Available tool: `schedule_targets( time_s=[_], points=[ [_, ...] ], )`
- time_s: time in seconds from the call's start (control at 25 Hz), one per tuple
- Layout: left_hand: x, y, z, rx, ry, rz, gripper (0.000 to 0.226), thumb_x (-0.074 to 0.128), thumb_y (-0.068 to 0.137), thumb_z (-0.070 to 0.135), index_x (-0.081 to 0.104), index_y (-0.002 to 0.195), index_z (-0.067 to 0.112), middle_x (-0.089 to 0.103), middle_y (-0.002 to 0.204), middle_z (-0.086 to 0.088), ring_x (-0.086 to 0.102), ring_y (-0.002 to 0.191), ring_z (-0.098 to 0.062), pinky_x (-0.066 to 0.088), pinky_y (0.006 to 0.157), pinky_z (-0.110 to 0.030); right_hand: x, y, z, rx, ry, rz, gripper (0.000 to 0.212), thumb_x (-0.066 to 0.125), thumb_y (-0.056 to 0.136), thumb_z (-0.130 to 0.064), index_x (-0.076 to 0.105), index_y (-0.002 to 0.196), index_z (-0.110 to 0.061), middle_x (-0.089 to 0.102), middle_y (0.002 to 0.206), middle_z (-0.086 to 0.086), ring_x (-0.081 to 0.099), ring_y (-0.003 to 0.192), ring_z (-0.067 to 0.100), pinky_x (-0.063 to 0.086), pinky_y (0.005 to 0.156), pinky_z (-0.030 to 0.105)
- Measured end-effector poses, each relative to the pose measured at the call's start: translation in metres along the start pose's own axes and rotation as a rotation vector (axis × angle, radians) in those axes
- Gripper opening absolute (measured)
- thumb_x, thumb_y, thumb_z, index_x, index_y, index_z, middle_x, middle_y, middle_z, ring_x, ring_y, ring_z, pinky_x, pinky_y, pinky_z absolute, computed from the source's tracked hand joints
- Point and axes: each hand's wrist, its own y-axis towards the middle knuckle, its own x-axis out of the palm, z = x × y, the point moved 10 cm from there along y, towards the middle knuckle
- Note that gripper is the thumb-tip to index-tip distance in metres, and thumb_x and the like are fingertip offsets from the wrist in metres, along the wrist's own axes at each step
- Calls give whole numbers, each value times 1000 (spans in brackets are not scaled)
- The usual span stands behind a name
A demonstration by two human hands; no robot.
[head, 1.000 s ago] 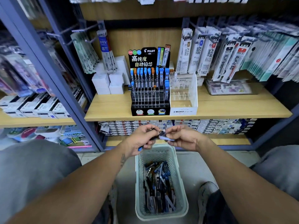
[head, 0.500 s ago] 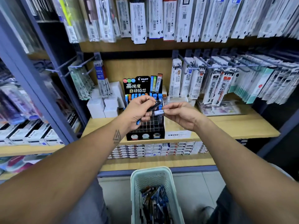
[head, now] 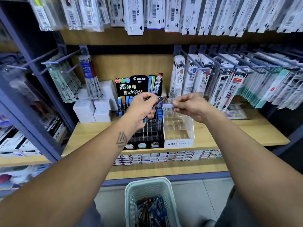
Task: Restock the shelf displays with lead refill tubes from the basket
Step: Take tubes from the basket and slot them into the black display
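Up front, pale clear-capped tube (head: 167, 105) pinched in right hand (head: 188, 106)

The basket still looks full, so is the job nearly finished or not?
Not nearly. Done: the black Pilot display has tubes in its back rows. In hand: the left hand grips several tubes, and the right hand pinches one pale tube above the clear Mono display. Left: that display looks empty, and the basket holds many tubes.

Pilot display (head: 139, 89) at 12 o'clock on shelf (head: 246, 133) (Mono rack (head: 178, 133) touching right); basket (head: 147, 189) at 6, on floor.
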Motion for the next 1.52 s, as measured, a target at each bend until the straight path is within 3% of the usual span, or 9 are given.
schedule_targets(
  time_s=[0.28,0.52,0.68,0.8,0.88,1.0,1.08,1.28,1.52],
  points=[
    [-5,-1,-6,-13,-2,51,10,57,96,5,63,90,9,56,85,-16,37,40,-10,25,34,-18,14,-5,4,-59,23,-138,30,62,80,25,73,90,-2,73,87,13,72,80,23,61,74,28],
    [-4,-4,-6,-20,20,42,10,57,97,6,64,91,10,58,88,-16,37,43,-11,26,35,-19,20,-14,-4,-105,-21,-215,27,61,85,21,70,106,6,73,78,11,71,76,20,59,76,25],
    [-1,-4,3,11,50,14,8,57,95,5,65,94,7,59,88,-15,39,43,-10,27,35,-21,-6,-5,-16,-188,-141,34,21,61,88,17,65,105,5,68,77,12,70,66,18,58,68,23],
    [3,-1,6,33,72,-1,8,59,95,7,66,96,6,60,90,-16,40,45,-11,28,36,-21,-27,2,-28,-301,-384,255,17,70,88,7,65,101,-3,55,67,2,67,65,19,58,74,30],
    [7,2,5,34,80,-8,8,59,95,8,66,96,8,59,92,-17,41,44,-11,28,36,-22,-31,5,-32,-345,-534,337,18,75,87,-3,72,103,-10,61,74,-1,65,72,15,56,81,25],
    [13,4,2,20,81,-21,8,59,95,8,67,98,9,60,94,-18,41,45,-11,28,37,-23,-27,13,-31,-408,-618,329,22,75,88,-8,77,110,-15,74,99,3,68,91,13,54,96,26],
    [15,6,0,6,68,-28,9,59,95,7,67,99,7,59,94,-18,41,45,-11,28,37,-22,-22,15,-33,-459,-678,316,23,74,89,-7,77,110,-16,74,99,3,70,93,16,55,96,29],
    [9,6,6,-2,0,-36,11,55,96,2,65,98,5,61,86,-15,38,45,-11,25,35,-20,-17,20,-38,-462,-580,315,20,67,89,6,67,100,-11,58,86,9,58,64,4,51,63,9],
    [6,2,8,1,-10,-53,12,53,96,-1,64,99,3,59,78,-12,36,45,-11,24,35,-20,2,32,-17,-455,-772,243,19,74,87,-3,69,91,-20,68,86,-1,67,85,19,57,85,33]
  ],
)
